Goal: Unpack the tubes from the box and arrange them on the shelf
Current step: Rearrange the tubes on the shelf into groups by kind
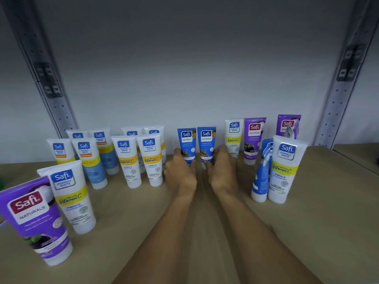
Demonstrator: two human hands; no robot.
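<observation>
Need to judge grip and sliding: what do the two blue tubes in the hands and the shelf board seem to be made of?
Blue tubes: apparently soft plastic with a smooth, printed, slightly glossy skin and flat crimped top ends. Shelf board: looks like matte tan laminate or fibreboard, with no grain or shine; the exact material is unclear. Left hand and right hand each grip one.

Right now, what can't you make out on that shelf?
- Box: not in the head view.
- Caps of the two blue tubes: hidden by the left hand and right hand.
- Back-row white tubes: mostly hidden by the front ones.
- Small print: blurred.
</observation>
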